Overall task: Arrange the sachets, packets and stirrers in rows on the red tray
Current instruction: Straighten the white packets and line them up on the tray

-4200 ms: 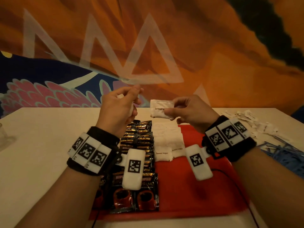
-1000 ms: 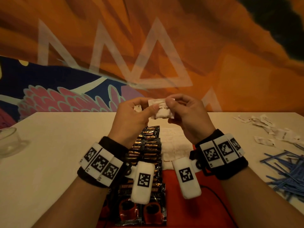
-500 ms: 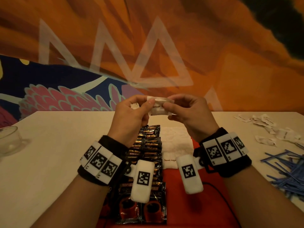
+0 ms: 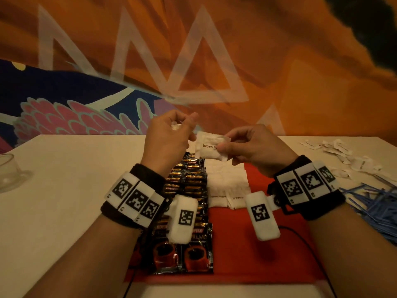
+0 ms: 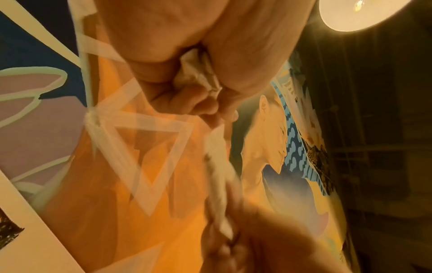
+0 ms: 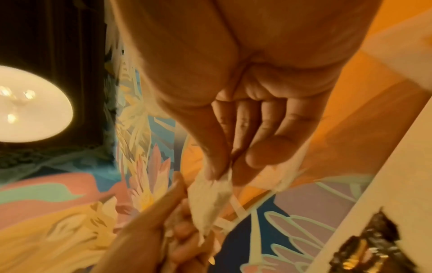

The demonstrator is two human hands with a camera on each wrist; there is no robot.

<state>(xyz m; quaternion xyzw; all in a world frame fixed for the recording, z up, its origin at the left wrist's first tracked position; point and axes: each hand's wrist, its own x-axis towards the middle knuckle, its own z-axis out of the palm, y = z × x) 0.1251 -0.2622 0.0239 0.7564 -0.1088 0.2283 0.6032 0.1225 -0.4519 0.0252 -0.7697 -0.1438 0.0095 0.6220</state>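
Observation:
Both hands are raised above the far end of the red tray [image 4: 257, 244]. My right hand [image 4: 223, 145] pinches a white brown sugar sachet [image 4: 209, 147] by its right edge between thumb and fingers; the right wrist view shows the same sachet [image 6: 210, 194]. My left hand [image 4: 182, 130] is curled round a small bunch of white sachets [image 5: 198, 73] in its palm, right beside the pinched sachet's left corner. Black coffee packets [image 4: 189, 179] lie in rows on the tray's left part. White sugar sachets [image 4: 227, 186] lie in rows beside them.
Loose white sachets [image 4: 343, 153] are scattered on the beige table at the far right. A pile of blue stirrers [image 4: 376, 203] lies nearer on the right. A glass [image 4: 8, 168] stands at the left edge. The tray's right half shows bare red.
A second ago both hands held the sachet together. Now my left hand has drawn up and left, and the right hand alone holds the sachet, turned flat with its print facing me.

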